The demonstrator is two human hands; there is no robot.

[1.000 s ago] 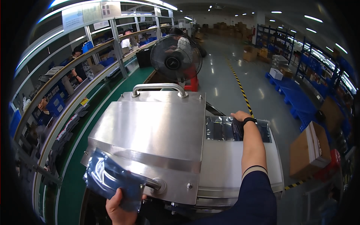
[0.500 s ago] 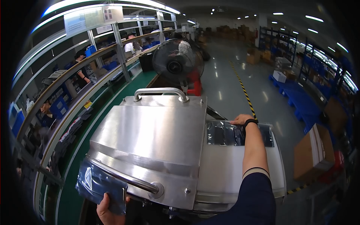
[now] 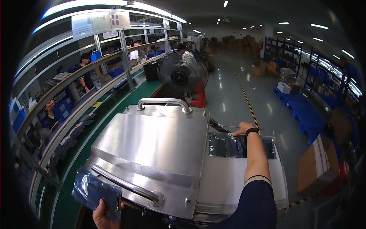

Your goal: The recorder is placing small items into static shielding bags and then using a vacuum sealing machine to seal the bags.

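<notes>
At the lower left, my left hand (image 3: 102,216) grips a shiny clear plastic bag (image 3: 95,192) with a dark flat item inside, thumb on top. The bag is beside the front bar handle of a stainless steel machine cover (image 3: 148,133). My right hand (image 3: 244,129), with a dark band at the wrist, reaches to the far edge of a row of dark bagged items (image 3: 224,146). These lie side by side on a pale flat surface (image 3: 228,171) right of the cover. My right fingers are bent at a bag's far edge; their tips are partly hidden.
A black fan (image 3: 179,76) stands behind the machine. Left runs a green-topped bench (image 3: 114,102) with metal framing; people sit beyond it. On the right are a cardboard box (image 3: 316,168), blue pallets (image 3: 301,107) and shelving. Yellow-black tape (image 3: 244,93) marks the floor.
The view has tilted up slightly, so the scene sits a little lower. My left hand and its bag have shifted slightly left. The right hand stays at the row's far edge.
</notes>
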